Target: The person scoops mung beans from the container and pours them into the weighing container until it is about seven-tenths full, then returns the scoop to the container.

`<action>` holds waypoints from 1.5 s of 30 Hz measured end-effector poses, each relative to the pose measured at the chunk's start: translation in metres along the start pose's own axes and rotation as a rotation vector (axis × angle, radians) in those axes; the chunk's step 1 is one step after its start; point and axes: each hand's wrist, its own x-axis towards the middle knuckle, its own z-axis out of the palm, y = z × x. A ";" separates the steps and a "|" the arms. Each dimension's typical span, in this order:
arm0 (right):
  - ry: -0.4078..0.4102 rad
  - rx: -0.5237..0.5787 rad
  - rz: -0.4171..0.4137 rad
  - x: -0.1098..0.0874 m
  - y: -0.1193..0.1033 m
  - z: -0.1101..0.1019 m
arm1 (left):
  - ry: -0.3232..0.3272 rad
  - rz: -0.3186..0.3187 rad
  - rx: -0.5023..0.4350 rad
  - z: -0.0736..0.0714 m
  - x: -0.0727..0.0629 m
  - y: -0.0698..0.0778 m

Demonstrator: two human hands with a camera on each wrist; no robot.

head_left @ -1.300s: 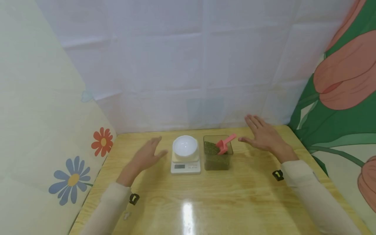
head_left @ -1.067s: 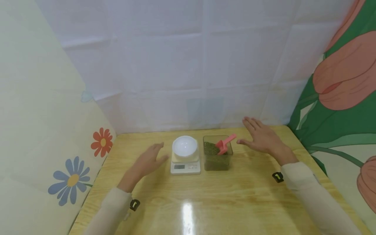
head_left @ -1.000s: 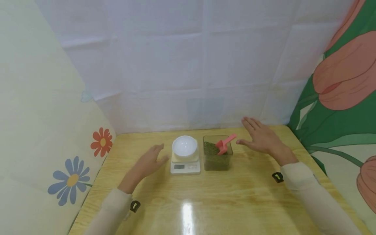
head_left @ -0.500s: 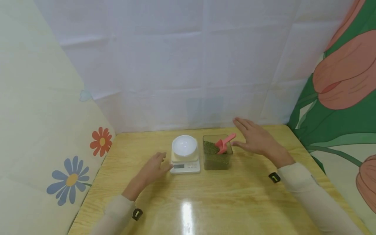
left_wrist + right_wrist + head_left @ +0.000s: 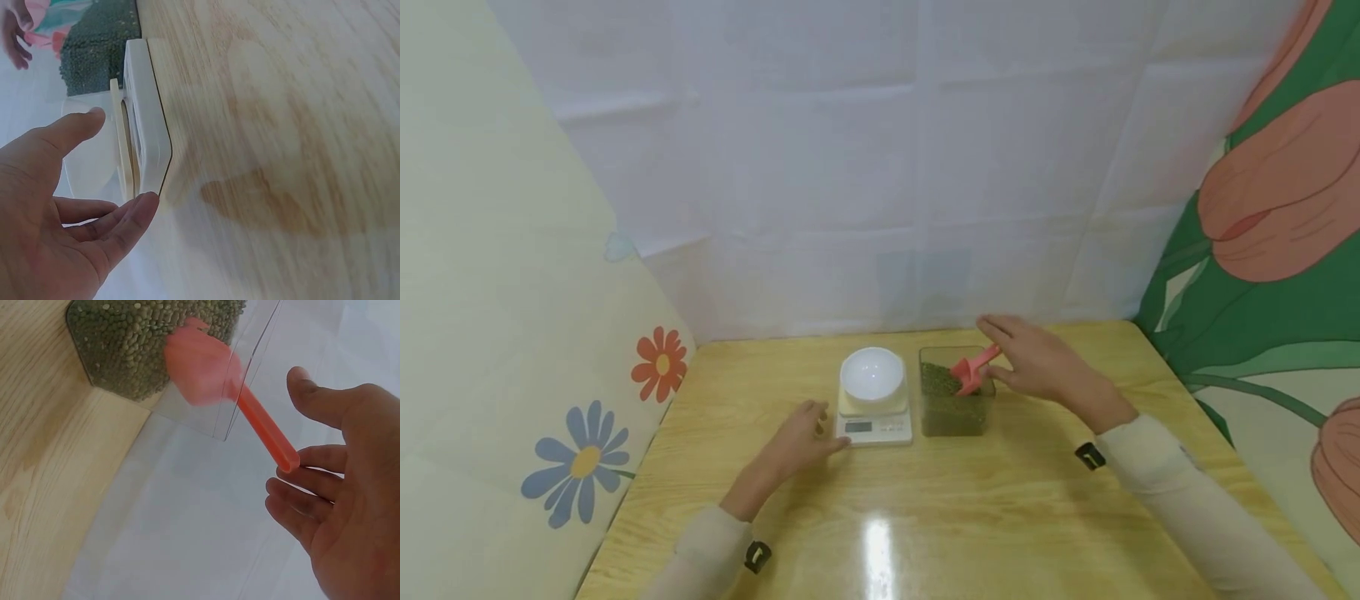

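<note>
A white kitchen scale (image 5: 891, 432) with a small display carries a white bowl (image 5: 872, 373). My left hand (image 5: 796, 442) is at the scale's left front corner. In the left wrist view its lower fingertips are at the scale's edge, while the thumb stands apart. Right of the scale, a clear square container (image 5: 953, 421) holds green beans (image 5: 937, 380), which look like mung beans. A red scoop (image 5: 265, 428) lies in them, its handle over the rim. My right hand (image 5: 1037, 364) surrounds the handle's end; fingers are close to it, the thumb apart from it.
The wooden table (image 5: 970, 517) extends in front of both hands. A white cloth backdrop (image 5: 820, 167) rises behind its far edge. Flower-printed panels (image 5: 1277, 217) stand at the sides.
My left hand has come toward me and right, from beside the bowl to the scale's front corner. My right hand has moved left to the scoop's handle. Scale, bowl and container have stayed put.
</note>
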 end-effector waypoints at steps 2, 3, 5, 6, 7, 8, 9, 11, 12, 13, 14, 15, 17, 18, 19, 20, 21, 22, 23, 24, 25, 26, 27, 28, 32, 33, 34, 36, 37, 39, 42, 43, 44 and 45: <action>0.007 -0.009 -0.019 0.001 -0.001 0.002 | -0.002 -0.013 -0.009 0.002 0.000 0.001; 0.007 -0.014 -0.026 0.002 -0.002 0.003 | -0.003 -0.015 -0.007 0.003 0.000 0.001; 0.006 -0.018 -0.037 0.003 -0.003 0.004 | -0.003 -0.014 0.001 0.005 0.000 0.002; 0.005 -0.020 -0.041 0.003 -0.004 0.005 | -0.004 -0.012 0.004 0.005 0.000 0.002; 0.004 -0.024 -0.043 0.004 -0.004 0.005 | -0.005 -0.007 0.010 0.005 0.000 0.002; 0.004 -0.027 -0.044 0.005 -0.005 0.006 | -0.007 -0.004 0.014 0.005 0.000 0.003; 0.004 -0.031 -0.047 0.005 -0.006 0.006 | -0.008 0.001 0.017 0.006 0.000 0.003; 0.012 -0.050 -0.061 0.006 -0.007 0.007 | -0.011 0.014 0.017 0.007 0.000 0.003; 0.018 -0.059 -0.069 0.007 -0.008 0.007 | -0.011 0.022 0.017 0.007 0.000 0.003; 0.022 -0.069 -0.078 0.007 -0.009 0.007 | -0.010 0.031 0.019 0.008 0.001 0.002; 0.026 -0.076 -0.087 0.008 -0.009 0.008 | -0.011 0.035 0.018 0.009 0.001 0.002; 0.028 -0.084 -0.095 0.008 -0.010 0.008 | -0.011 0.040 0.019 0.009 0.002 0.002; 0.027 -0.099 -0.104 0.009 -0.011 0.009 | -0.017 0.040 0.015 0.011 0.003 0.001; 0.022 -0.102 -0.104 0.009 -0.012 0.009 | -0.021 0.038 0.016 0.012 0.003 0.001; 0.018 -0.110 -0.107 0.009 -0.012 0.010 | -0.027 0.036 0.014 0.013 0.004 0.001; 0.015 -0.114 -0.111 0.009 -0.013 0.010 | -0.032 0.033 0.012 0.013 0.004 0.001; 0.014 -0.121 -0.115 0.010 -0.013 0.011 | -0.038 0.031 0.009 0.014 0.005 0.001; 0.013 -0.127 -0.119 0.010 -0.014 0.011 | -0.043 0.038 0.006 0.014 0.005 0.001; 0.012 -0.134 -0.124 0.010 -0.015 0.012 | -0.046 0.041 0.006 0.015 0.005 0.000; 0.013 -0.137 -0.129 0.011 -0.015 0.012 | -0.048 0.043 0.006 0.015 0.006 0.000; 0.015 -0.146 -0.137 0.011 -0.016 0.013 | -0.050 0.044 0.003 0.016 0.006 0.000; 0.017 -0.150 -0.139 0.012 -0.016 0.013 | -0.049 0.048 0.004 0.016 0.006 0.000; 0.017 -0.157 -0.139 0.012 -0.017 0.014 | -0.050 0.051 0.006 0.016 0.006 0.000; 0.018 -0.163 -0.139 0.013 -0.017 0.014 | -0.051 0.052 0.008 0.017 0.006 0.000; 0.012 -0.180 -0.136 0.015 -0.019 0.016 | -0.050 0.054 0.026 0.019 0.007 0.000; 0.008 -0.175 -0.134 0.015 -0.019 0.016 | -0.051 0.053 0.026 0.020 0.007 0.000; 0.006 -0.171 -0.134 0.016 -0.019 0.017 | -0.052 0.053 0.029 0.020 0.007 0.001; 0.001 -0.163 -0.127 0.017 -0.019 0.018 | -0.047 0.062 0.037 0.021 0.008 0.000; -0.009 -0.159 -0.120 0.018 -0.020 0.019 | -0.043 0.068 0.040 0.021 0.009 0.000; -0.027 -0.157 -0.107 0.019 -0.020 0.020 | -0.042 0.067 0.037 0.022 0.009 0.001; -0.045 -0.163 -0.092 0.022 -0.021 0.021 | -0.036 0.074 0.039 0.024 0.011 0.002; -0.048 -0.169 -0.092 0.022 -0.021 0.021 | -0.038 0.065 0.029 0.024 0.011 0.002; -0.043 -0.171 -0.093 0.023 -0.021 0.022 | -0.041 0.058 0.024 0.024 0.011 0.003; -0.037 -0.176 -0.096 0.024 -0.021 0.022 | -0.042 0.054 0.018 0.023 0.011 0.003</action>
